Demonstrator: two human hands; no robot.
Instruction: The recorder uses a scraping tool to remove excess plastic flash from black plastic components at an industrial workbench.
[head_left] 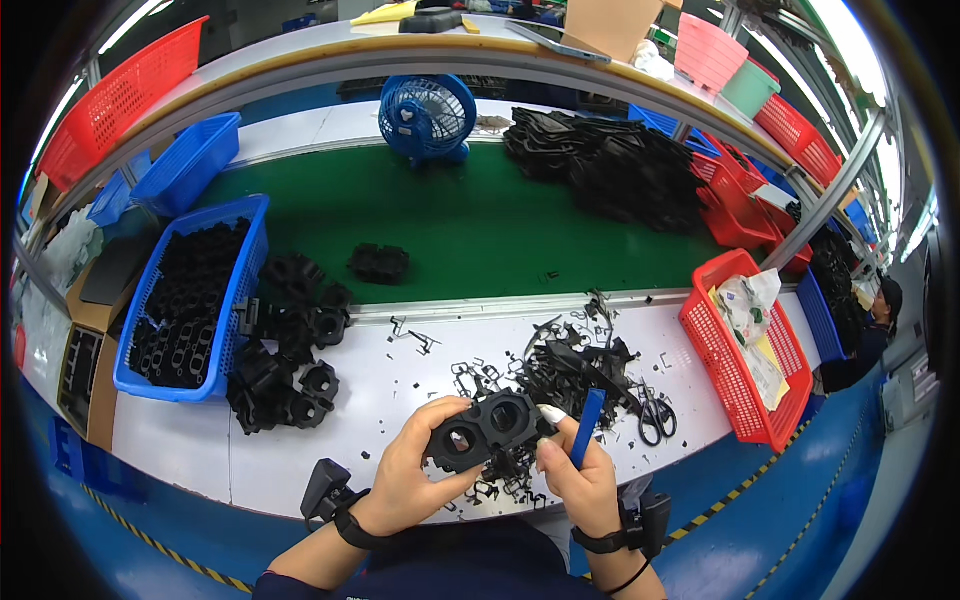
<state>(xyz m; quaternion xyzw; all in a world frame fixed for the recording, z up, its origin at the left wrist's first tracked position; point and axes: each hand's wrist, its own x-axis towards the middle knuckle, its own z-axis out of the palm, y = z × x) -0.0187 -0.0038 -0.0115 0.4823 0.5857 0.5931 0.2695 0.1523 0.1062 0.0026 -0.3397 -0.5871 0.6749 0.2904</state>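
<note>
a likely light, stiff, two-holed black plastic block [484, 428] is gripped at nine o'clock by left hand [413, 470], blue stick [590, 422] by right hand [588, 482].

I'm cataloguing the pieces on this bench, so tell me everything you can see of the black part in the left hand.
The part is matte black and looks like moulded plastic, with two round openings side by side and a notched outline. It is held tilted over the white table, its right end higher in the picture. The left hand grips its left end, thumb along the lower edge. The right hand is close to its right end; contact there is unclear. Its underside is hidden.
</note>
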